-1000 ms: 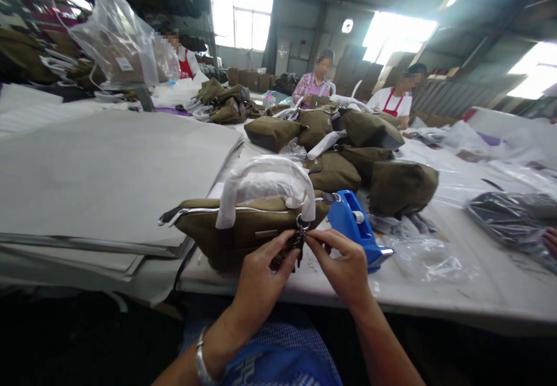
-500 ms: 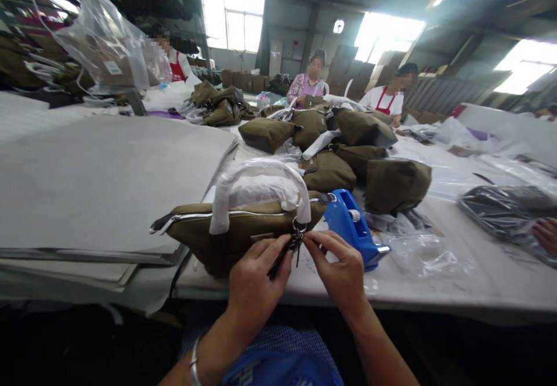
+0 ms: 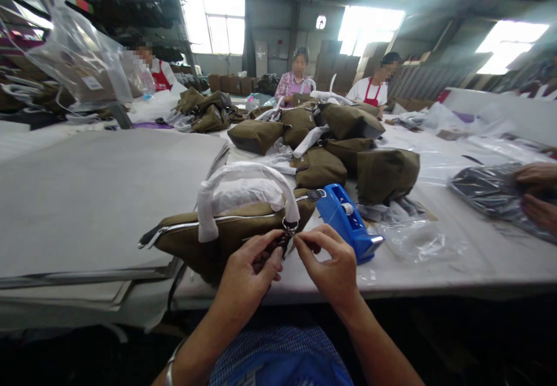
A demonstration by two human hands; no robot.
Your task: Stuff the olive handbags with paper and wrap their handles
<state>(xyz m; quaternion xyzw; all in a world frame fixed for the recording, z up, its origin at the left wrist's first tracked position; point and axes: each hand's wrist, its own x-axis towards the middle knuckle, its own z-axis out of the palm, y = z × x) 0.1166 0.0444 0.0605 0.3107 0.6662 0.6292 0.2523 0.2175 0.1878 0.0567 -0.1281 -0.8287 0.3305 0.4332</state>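
"Somebody's second hand (image 3: pixel 538 175) had come onto the plastic-wrapped dark bundle (image 3: pixel 487 193) at the far right; half a second earlier, only the one co-worker's hand (image 3: pixel 541 212) showed there."

"And the olive-brown bag (image 3: pixel 235 230) in front of us, had that gone anywhere?"

"No, it stood near the front edge of the white table (image 3: pixel 418 273), as before, with its white-wrapped handle (image 3: pixel 243 169) arched up over the zipper."

"Could you see what the worker's fingers were doing?"

"Mostly. On the left hand (image 3: pixel 248 267), thumb and forefinger pinched a small dark piece (image 3: pixel 287 236) just below the metal ring (image 3: pixel 290 224), by the right foot of the handle, and the other fingers were curled in."

"How about the right hand (image 3: pixel 333 261)?"

"Its thumb and forefinger tips were pressed together, pinching the edge of that same piece. What the piece was exactly, I couldn't tell; it was too small and half covered."

"Anything close by?"

"Just beyond the right hand lay a blue plastic device (image 3: pixel 361 238), with a heap of similar bags (image 3: pixel 319 168) behind it. Large pale sheets (image 3: pixel 104 194) were stacked to the left, and crumpled clear plastic (image 3: pixel 422 241) lay to the right of the device"
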